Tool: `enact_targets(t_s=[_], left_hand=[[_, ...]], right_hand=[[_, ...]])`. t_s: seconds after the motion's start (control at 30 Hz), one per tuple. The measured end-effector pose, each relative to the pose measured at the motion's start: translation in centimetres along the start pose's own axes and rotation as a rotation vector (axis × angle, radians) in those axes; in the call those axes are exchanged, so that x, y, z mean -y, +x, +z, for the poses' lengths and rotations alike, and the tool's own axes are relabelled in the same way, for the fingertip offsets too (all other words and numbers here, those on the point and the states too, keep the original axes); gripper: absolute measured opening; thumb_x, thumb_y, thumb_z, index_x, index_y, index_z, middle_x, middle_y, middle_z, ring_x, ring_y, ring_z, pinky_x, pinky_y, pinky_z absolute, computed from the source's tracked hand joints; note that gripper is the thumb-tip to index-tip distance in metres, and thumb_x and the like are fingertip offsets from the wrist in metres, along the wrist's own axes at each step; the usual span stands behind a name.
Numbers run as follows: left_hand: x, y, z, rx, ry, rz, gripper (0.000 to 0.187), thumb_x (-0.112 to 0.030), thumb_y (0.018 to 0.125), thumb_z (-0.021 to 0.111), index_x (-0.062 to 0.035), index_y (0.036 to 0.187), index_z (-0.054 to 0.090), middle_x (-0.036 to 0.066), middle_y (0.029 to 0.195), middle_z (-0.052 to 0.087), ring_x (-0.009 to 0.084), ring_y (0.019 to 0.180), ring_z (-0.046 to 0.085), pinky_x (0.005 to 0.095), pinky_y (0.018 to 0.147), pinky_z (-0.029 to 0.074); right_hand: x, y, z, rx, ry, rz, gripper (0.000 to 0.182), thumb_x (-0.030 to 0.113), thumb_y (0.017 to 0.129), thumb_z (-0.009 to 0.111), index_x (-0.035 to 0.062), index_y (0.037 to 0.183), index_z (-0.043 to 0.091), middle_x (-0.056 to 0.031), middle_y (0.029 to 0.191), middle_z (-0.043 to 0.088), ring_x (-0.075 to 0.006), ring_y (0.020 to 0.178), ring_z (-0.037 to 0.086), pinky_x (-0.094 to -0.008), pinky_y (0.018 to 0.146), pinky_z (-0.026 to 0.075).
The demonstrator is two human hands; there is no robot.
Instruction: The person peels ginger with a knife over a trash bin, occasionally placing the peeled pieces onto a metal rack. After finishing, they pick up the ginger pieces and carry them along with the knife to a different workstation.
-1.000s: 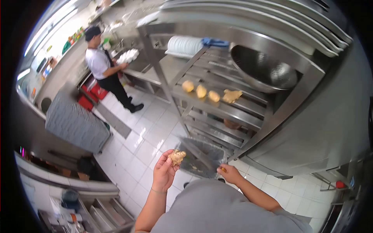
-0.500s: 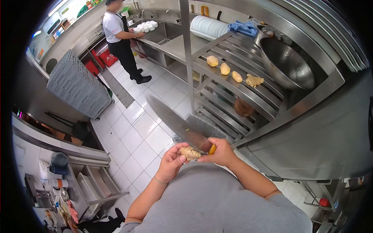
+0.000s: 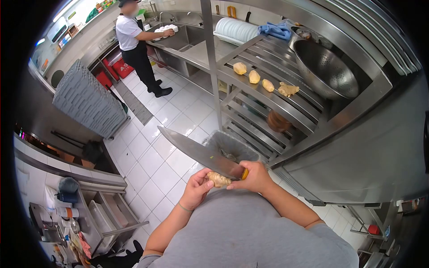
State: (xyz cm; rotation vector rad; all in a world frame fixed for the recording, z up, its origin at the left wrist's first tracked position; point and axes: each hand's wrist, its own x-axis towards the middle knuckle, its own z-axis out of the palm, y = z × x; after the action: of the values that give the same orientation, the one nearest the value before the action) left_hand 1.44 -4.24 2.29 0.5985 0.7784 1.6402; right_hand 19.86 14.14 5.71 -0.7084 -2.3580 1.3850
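Note:
My left hand [image 3: 196, 189] is closed round one end of a knobbly piece of ginger [image 3: 219, 180]. My right hand [image 3: 255, 177] grips the yellow handle of a large kitchen knife [image 3: 201, 153], and its thumb touches the other end of the ginger. The broad blade points up and to the left, beyond the ginger. Below the knife is a bin with a clear liner [image 3: 250, 152], with some scraps inside. On the slatted metal shelf [image 3: 286, 106] lie several pale peeled pieces [image 3: 254, 77] in a row, ending in a knobbly ginger root [image 3: 288, 90].
A big steel colander [image 3: 328, 71] stands on the shelf, near a blue cloth [image 3: 275, 30] and white plates [image 3: 236, 29]. At the sink [image 3: 181, 40] a person [image 3: 138, 49] handles white cups. Stacked grey crates [image 3: 89, 98] stand left; another person's dark-clothed legs [image 3: 118, 259] show lower left.
The knife blade has swung lower and to the left, showing more of the bin. The view has shifted slightly. The person at the sink has raised an arm over the cups.

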Motion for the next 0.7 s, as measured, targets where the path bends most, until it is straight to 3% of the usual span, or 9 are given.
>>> enact_targets(t_s=[0.2, 0.37, 0.43, 0.57, 0.63, 0.7], left_hand=[[0.3, 0.3, 0.3, -0.011, 0.057, 0.017, 0.044, -0.010, 0.100, 0.071, 0.0027, 0.140, 0.058, 0.011, 0.127, 0.070, 0.0187, 0.120, 0.066, 0.0326, 0.106, 0.051], [1.0, -0.3, -2.3, 0.029, 0.079, -0.110, 0.039, -0.012, 0.100, 0.071, 0.0029, 0.135, 0.061, 0.012, 0.126, 0.071, 0.0178, 0.116, 0.068, 0.0305, 0.099, 0.054], [1.0, -0.2, -1.7, -0.107, 0.115, -0.154, 0.036, -0.013, 0.102, 0.069, 0.0045, 0.132, 0.061, 0.015, 0.125, 0.071, 0.0204, 0.110, 0.071, 0.0323, 0.093, 0.058], [-1.3, 0.6, 1.5, -0.122, 0.092, -0.245, 0.035, -0.013, 0.103, 0.067, 0.0065, 0.132, 0.060, 0.018, 0.125, 0.071, 0.0250, 0.109, 0.073, 0.0367, 0.091, 0.061], [-1.2, 0.9, 1.8, -0.144, -0.011, -0.241, 0.039, -0.010, 0.100, 0.068, 0.0105, 0.131, 0.055, 0.022, 0.121, 0.071, 0.0309, 0.103, 0.075, 0.0385, 0.088, 0.064], [-1.3, 1.3, 1.9, -0.130, -0.045, -0.243, 0.038, -0.010, 0.101, 0.067, 0.0119, 0.130, 0.055, 0.024, 0.123, 0.070, 0.0332, 0.108, 0.074, 0.0416, 0.093, 0.063]], right_hand=[[0.3, -0.6, -0.4, -0.042, -0.023, 0.032, 0.068, 0.063, 0.055, 0.097, 0.0060, 0.078, 0.070, -0.0097, 0.074, 0.073, -0.0287, 0.070, 0.073, -0.0387, 0.068, 0.056], [1.9, -1.0, -1.1, 0.010, -0.298, -0.006, 0.061, 0.061, 0.057, 0.095, 0.0096, 0.071, 0.065, -0.0044, 0.075, 0.073, -0.0281, 0.073, 0.073, -0.0410, 0.069, 0.057], [1.4, -1.0, -0.9, -0.012, -0.292, -0.009, 0.061, 0.060, 0.057, 0.095, 0.0097, 0.070, 0.063, -0.0039, 0.075, 0.072, -0.0278, 0.072, 0.073, -0.0413, 0.068, 0.057], [0.2, -0.8, -0.4, -0.147, -0.304, -0.127, 0.063, 0.062, 0.057, 0.094, 0.0103, 0.068, 0.059, -0.0041, 0.073, 0.070, -0.0273, 0.069, 0.071, -0.0417, 0.066, 0.056], [1.0, -0.7, -0.8, -0.136, -0.344, -0.144, 0.064, 0.062, 0.056, 0.094, 0.0105, 0.067, 0.058, -0.0047, 0.072, 0.069, -0.0274, 0.069, 0.070, -0.0417, 0.065, 0.056], [1.2, -0.6, -0.9, -0.125, -0.384, -0.162, 0.064, 0.062, 0.056, 0.094, 0.0107, 0.067, 0.057, -0.0053, 0.071, 0.068, -0.0274, 0.068, 0.070, -0.0417, 0.064, 0.056]])
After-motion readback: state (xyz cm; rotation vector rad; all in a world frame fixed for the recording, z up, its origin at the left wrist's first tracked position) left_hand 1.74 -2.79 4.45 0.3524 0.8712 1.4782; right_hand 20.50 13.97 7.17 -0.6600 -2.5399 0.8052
